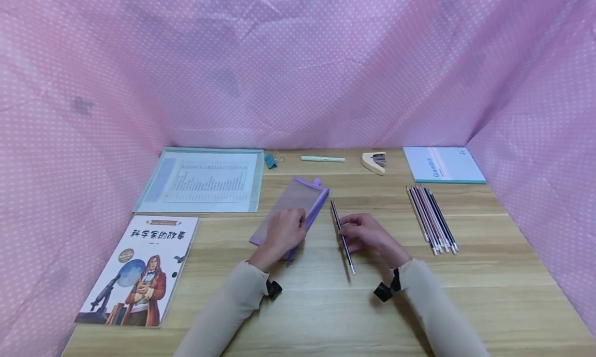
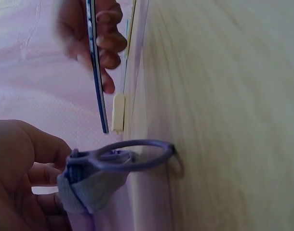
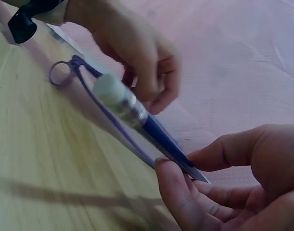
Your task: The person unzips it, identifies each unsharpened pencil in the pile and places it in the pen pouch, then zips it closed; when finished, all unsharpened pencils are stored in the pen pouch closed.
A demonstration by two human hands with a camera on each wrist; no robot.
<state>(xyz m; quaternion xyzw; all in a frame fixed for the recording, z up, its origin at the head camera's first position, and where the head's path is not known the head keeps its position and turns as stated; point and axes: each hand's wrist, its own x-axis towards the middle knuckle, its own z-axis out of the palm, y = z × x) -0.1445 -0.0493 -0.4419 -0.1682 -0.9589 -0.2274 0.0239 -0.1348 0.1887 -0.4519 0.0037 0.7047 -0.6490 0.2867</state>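
Note:
A flat purple zip pencil case (image 1: 298,196) with a see-through top lies slanted on the table. My left hand (image 1: 287,229) is over its right side, fingers curled on the edge; exact finger contact is partly hidden. At the near end, a ring-shaped zipper pull (image 2: 132,155) sticks out. My right hand (image 1: 368,235) pinches a dark blue striped pencil (image 1: 342,237) between thumb and fingers, just right of the case. The pencil's white eraser (image 3: 109,88) points toward me. Farther right, several more pencils (image 1: 430,220) lie side by side.
At left are a storybook (image 1: 139,269) and a document folder (image 1: 205,181). Along the back stand a teal binder clip (image 1: 271,161), a pale green pen (image 1: 323,159), a cream stapler (image 1: 373,163) and a light blue notebook (image 1: 444,164). Pink dotted cloth (image 1: 298,77) surrounds the table.

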